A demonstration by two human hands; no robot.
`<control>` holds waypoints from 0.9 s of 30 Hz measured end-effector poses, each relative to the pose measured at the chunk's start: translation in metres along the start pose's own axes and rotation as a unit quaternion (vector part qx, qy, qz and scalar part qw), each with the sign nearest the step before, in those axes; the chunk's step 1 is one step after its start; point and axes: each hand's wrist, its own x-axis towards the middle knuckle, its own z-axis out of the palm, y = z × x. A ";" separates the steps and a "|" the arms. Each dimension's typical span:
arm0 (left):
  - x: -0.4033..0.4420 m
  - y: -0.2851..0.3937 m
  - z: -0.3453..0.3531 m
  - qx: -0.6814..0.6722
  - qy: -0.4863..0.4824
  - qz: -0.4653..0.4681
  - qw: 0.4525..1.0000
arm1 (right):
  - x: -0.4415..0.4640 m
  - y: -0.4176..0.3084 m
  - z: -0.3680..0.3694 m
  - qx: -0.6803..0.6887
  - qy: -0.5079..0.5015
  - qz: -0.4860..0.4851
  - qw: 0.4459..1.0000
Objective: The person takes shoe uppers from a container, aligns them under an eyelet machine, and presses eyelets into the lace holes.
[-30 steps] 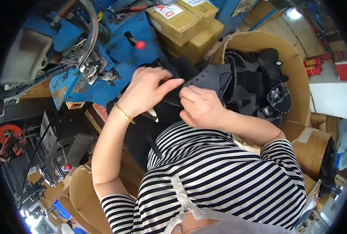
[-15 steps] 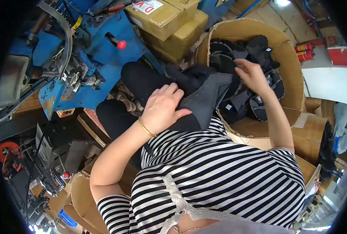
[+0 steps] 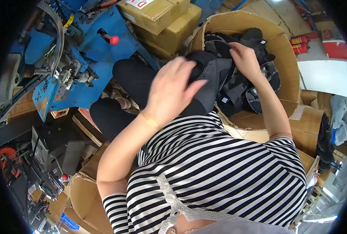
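Left hand (image 3: 171,87), blurred, hung above lap (image 3: 132,80) with fingers spread, thumb apart; contact with dark shaped piece (image 3: 210,91) lying across lap could not be told. Right hand (image 3: 245,60) was over cardboard box (image 3: 290,64), fingers curled at dark pieces (image 3: 236,95); grip could not be told. Sound handling likely called for 1 edge pinched lightly, neighbours undisturbed.

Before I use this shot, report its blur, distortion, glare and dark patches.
Head view: left hand blurred, right hand crisper; head view: wide-lens bending, black corners; head view: glare near the lower right edge; head view: black pieces in the carton dark, their detail hard to read.
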 end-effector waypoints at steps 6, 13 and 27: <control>0.020 -0.013 0.055 0.125 -0.156 -0.002 0.980 | -0.009 -0.006 -0.010 0.010 0.021 -0.047 0.999; 0.012 -0.028 0.063 0.076 0.024 0.022 0.997 | -0.011 -0.007 -0.016 0.042 0.007 -0.007 0.999; -0.026 -0.081 -0.155 -0.235 -0.128 -0.319 0.909 | -0.003 0.039 -0.040 -0.264 0.126 -0.040 0.955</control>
